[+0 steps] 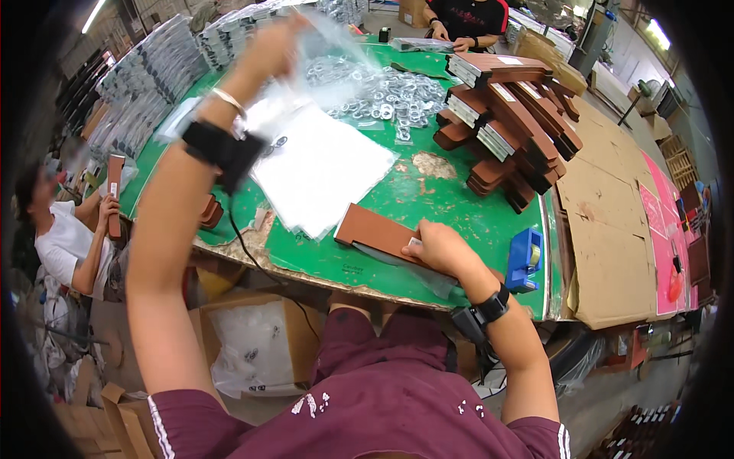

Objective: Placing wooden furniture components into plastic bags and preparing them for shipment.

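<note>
- Brown and flat, the long leather-look case [376, 232] lies on the green table [459, 206], just in front of the person's chest and slightly to the right.
- Its long axis runs from upper left to lower right, so the far end points toward the stack of white sheets [325, 172] and the near end sits under the right hand [440, 249].
- That right hand is closed down on the near end of the case, fingers curled over its edge, pinning it to the table.
- Raised high and well away from the case, the left hand [267, 50] is pinched on the top of a clear plastic bag [325, 57], which hangs down, blurred, over the white sheets.
- From the bag, the case lies down and to the right, with the sheets between them; the bag's mouth cannot be made out.
- The right hand is clearly the nearer one: it touches the case, while the left is apart from it, up above the table's far left part.
- Beyond the sheets lies a heap of small silvery metal rings [386, 96], and to the right a tall pile of brown cases [508, 126].
- A blue tape dispenser [526, 260] stands near the table's edge, just right of the right wrist.
</note>
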### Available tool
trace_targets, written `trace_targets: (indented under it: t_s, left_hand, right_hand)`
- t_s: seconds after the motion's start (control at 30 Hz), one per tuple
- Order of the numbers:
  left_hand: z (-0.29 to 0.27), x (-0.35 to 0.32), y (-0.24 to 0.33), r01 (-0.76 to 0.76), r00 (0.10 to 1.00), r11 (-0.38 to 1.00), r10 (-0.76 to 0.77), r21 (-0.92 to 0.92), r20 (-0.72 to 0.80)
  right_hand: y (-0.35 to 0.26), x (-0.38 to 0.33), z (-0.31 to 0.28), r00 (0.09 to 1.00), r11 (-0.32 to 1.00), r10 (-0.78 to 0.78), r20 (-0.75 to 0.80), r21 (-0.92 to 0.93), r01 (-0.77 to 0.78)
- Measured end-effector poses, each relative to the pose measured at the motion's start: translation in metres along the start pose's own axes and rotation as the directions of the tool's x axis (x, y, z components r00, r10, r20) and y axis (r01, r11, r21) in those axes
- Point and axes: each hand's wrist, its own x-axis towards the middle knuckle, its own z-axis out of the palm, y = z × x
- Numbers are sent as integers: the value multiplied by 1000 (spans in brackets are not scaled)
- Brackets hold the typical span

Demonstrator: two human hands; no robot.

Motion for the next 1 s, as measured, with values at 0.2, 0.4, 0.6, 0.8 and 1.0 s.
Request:
trace_targets:
  t_s: [0.2,0.4,0.6,0.8,1.0]
  left_hand:
    - [150,-128,-10,-279,883,958,281,-60,377]
    - [160,-157,-7,130,931,961,-32,-246,364]
    - [145,-162,-16,419,869,796,-211,-437,448]
    - [136,-171,-25,443,868,764,-234,-469,438]
    - [112,-177,-13,121,985,911,-61,-393,162]
  right_hand:
    - [8,-2,12,997,982,-40,-73,183,52]
    - [9,-2,16,999,999,-46,13,14,46]
    - [-13,-13,17,1000,999,-22,18,38,21]
    - [-35,-38,42,968,971,-183,-174,-185,150]
    - [-35,-37,34,970,957,-229,-80,-201,209]
